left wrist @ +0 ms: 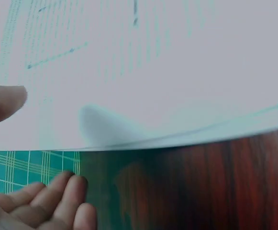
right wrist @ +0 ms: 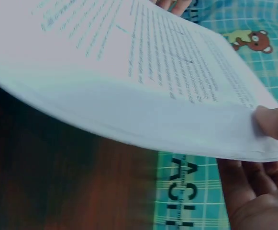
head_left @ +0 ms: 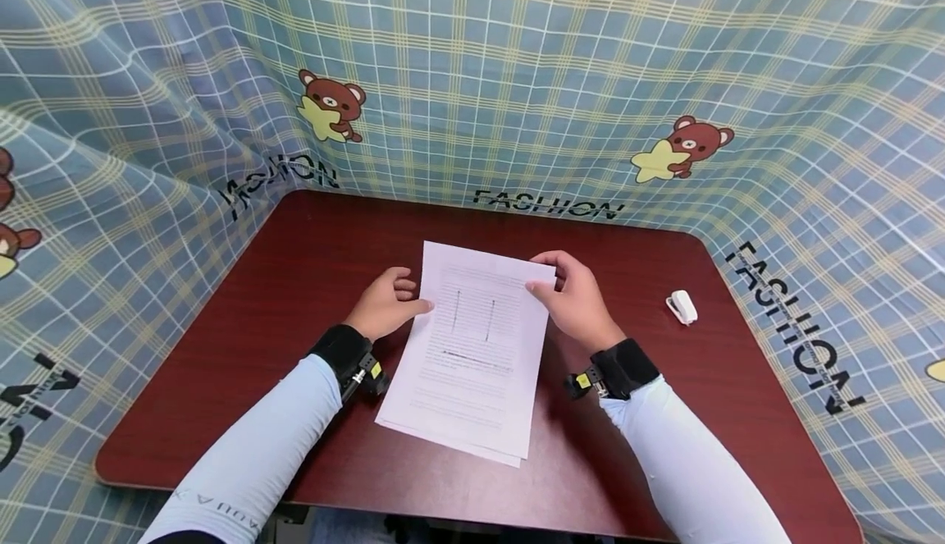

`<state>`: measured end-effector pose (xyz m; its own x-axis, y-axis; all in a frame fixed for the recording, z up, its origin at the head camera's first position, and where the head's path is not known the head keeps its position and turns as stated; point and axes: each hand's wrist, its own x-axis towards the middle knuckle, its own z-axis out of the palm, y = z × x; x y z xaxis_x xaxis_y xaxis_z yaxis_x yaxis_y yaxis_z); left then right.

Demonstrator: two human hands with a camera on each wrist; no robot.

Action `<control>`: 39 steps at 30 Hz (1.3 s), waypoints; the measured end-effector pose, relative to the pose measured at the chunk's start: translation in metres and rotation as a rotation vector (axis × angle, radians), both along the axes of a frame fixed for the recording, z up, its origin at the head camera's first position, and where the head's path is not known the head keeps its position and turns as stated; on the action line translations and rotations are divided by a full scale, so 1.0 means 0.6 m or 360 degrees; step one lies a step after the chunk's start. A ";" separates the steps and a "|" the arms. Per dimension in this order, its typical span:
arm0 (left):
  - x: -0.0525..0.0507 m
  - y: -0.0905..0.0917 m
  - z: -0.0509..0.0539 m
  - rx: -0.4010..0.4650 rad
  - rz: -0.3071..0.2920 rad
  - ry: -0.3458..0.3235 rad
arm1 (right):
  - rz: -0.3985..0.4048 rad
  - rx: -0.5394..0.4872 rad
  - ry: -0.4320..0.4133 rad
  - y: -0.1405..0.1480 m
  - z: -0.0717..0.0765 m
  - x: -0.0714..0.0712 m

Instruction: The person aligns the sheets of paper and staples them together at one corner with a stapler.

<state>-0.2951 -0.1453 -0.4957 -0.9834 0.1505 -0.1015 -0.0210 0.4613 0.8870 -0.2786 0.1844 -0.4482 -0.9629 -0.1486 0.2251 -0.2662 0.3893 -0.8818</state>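
Observation:
A small stack of printed sheets [head_left: 476, 388] is held tilted above the table. My right hand [head_left: 579, 304] pinches its upper right corner, thumb on top and fingers beneath; the right wrist view shows the thumb pressing the sheets [right wrist: 129, 100] near their edge. At the left edge, my left hand [head_left: 385, 304] has its thumb at the paper's margin. In the left wrist view the fingers of that hand [left wrist: 43, 206] hang loosely bent below the sheets [left wrist: 186, 81], apart from them. The sheets' edges are slightly offset at the bottom.
On the right part of the dark red table [head_left: 244, 347] lies a small white object [head_left: 682, 307] resembling a stapler. Plaid cloth [head_left: 458, 84] with bears and lettering hangs behind the table and along both sides.

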 end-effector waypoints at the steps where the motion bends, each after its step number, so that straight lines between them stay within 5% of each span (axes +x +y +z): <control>1: -0.001 0.003 0.000 0.0087 -0.0027 0.0002 | -0.0008 -0.0033 0.0027 0.002 0.004 0.002; 10: 0.010 0.036 0.028 0.0641 -0.0163 0.0131 | -0.0024 -0.0483 0.0415 -0.003 0.042 0.025; 16: 0.017 0.051 0.059 0.0958 -0.0228 0.0221 | -0.0006 -0.0791 0.0468 -0.004 0.047 0.027; 28: 0.020 0.074 0.095 0.1063 -0.0104 0.0616 | -0.0083 -0.0672 0.0293 0.005 -0.002 0.019; 39: 0.019 0.078 0.074 0.0934 -0.0021 0.0594 | -0.0085 -0.0716 0.0196 -0.006 -0.044 0.015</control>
